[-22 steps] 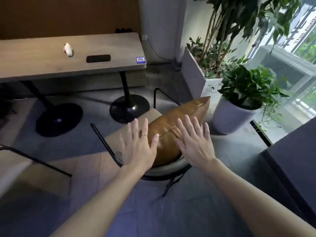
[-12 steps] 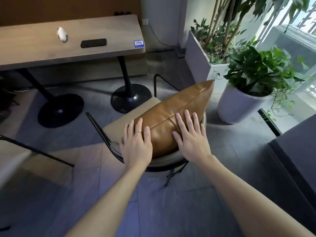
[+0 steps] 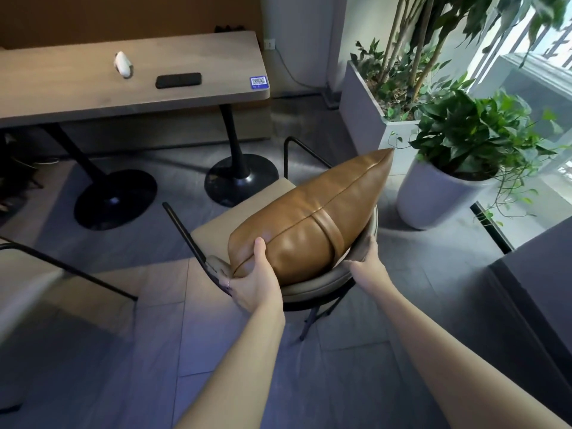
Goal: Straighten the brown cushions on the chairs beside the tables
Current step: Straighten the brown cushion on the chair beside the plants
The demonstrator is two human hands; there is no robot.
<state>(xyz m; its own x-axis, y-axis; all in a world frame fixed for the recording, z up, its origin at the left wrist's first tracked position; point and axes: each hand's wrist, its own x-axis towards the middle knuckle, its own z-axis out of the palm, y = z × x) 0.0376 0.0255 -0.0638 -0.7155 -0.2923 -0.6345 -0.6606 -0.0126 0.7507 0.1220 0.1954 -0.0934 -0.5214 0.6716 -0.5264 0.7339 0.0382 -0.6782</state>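
— Where is the cushion?

— The brown cushion point(image 3: 312, 218) lies on the beige seat of the chair point(image 3: 216, 230), propped against the curved backrest nearest me. It runs diagonally: one pointed corner sticks up and away toward the white round planter point(image 3: 433, 196), the other end sits low by my left hand point(image 3: 253, 283). A seam runs along its length and a darker band crosses it near the middle.

— And what are your hands doing?

— My left hand is closed on the near-left corner of the cushion. The thumb presses on top of the leather; the fingers curl underneath, out of sight (there's a ring on one of them, just visible at the edge). My right hand point(image 3: 368, 258) is on the other side, at the backrest rim, with its fingers tucked in behind the cushion's lower edge. I cannot tell whether those fingers actually pinch the cushion or only rest against it and the rim, as the leather hides them.

— What else is around?

— Beyond the chair stands a long wooden table point(image 3: 77, 97) on black pedestal feet. On it lie a small white object point(image 3: 122, 64), a black flat device point(image 3: 178, 80) and a blue QR sticker point(image 3: 258, 81) near the corner. To the right, a tall rectangular planter point(image 3: 365, 113) stands behind the round one, both full of green leaves. The edge of another chair point(image 3: 28, 280) shows at far left.
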